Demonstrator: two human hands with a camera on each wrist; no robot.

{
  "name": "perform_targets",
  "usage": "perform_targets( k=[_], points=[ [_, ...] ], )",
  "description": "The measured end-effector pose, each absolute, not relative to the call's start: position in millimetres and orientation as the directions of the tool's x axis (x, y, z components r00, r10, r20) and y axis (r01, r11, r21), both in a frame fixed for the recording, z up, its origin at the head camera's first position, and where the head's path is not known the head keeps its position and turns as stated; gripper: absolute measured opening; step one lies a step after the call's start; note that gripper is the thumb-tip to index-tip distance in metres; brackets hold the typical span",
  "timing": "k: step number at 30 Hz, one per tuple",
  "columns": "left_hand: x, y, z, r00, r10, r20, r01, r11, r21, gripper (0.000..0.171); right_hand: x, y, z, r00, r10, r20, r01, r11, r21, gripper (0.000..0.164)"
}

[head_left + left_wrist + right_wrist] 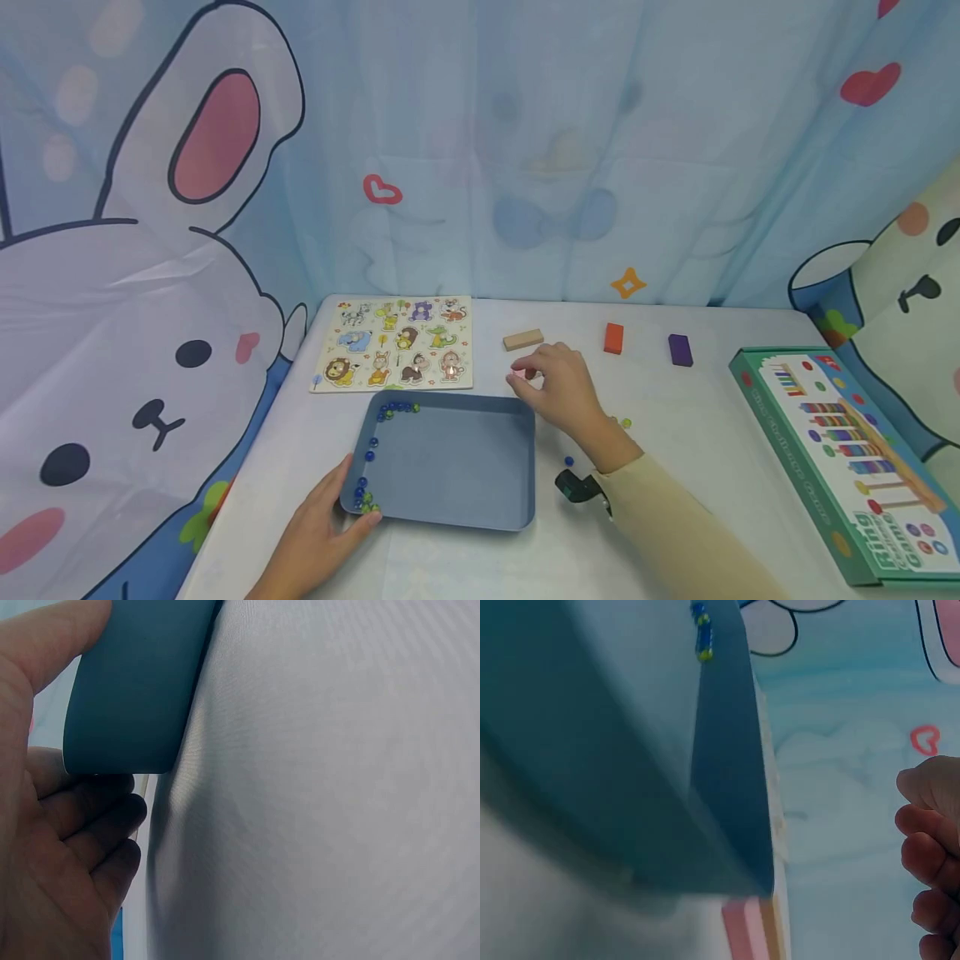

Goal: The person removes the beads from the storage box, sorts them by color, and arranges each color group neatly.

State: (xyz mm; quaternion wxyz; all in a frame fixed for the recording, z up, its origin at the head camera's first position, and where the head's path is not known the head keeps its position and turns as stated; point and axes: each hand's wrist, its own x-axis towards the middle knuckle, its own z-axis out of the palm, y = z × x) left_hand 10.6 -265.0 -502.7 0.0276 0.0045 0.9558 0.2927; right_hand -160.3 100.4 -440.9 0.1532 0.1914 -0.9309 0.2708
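Observation:
A blue-grey tray (450,467) lies on the white table, with several blue and green marbles (367,500) along its left side and far left corner. My left hand (318,521) grips the tray's near left corner, thumb on one side and fingers on the other; the tray wall (135,690) fills the space between them in the left wrist view. Past the tray's far right corner is my right hand (558,387), fingers curled, thumb and index near each other. A pink block (744,930) shows near it. I cannot tell whether this hand holds anything.
Behind the tray lies an animal puzzle board (397,342). Wooden (522,339), orange (613,338) and purple (680,350) blocks stand along the back. A blue marble (568,461) and a green one (626,422) sit near the right forearm. A green game box (847,467) is at right.

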Motion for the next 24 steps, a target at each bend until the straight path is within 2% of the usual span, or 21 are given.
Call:
perform_targets(
  k=[7,12,17,24],
  points=[
    [10,-264,-502,-0.999,0.027,-0.046,-0.004,0.824,0.567,0.106,-166,55,-437,-0.822,-0.375,0.429,-0.545,0.737,-0.4,0.016],
    [10,-264,-499,-0.998,0.014,-0.068,-0.027,0.824,0.566,0.108,-166,24,-439,-0.79,-0.454,0.412,-0.601,0.705,-0.377,0.015],
    [11,-264,-497,-0.997,0.005,-0.08,-0.041,0.824,0.565,0.109,-163,-10,-440,-0.741,-0.525,0.418,-0.66,0.686,-0.307,0.016],
    [10,-264,-500,-0.998,0.014,-0.062,-0.024,0.821,0.57,0.107,-163,-44,-453,-0.721,-0.592,0.36,-0.688,0.674,-0.27,0.015]
  ],
)
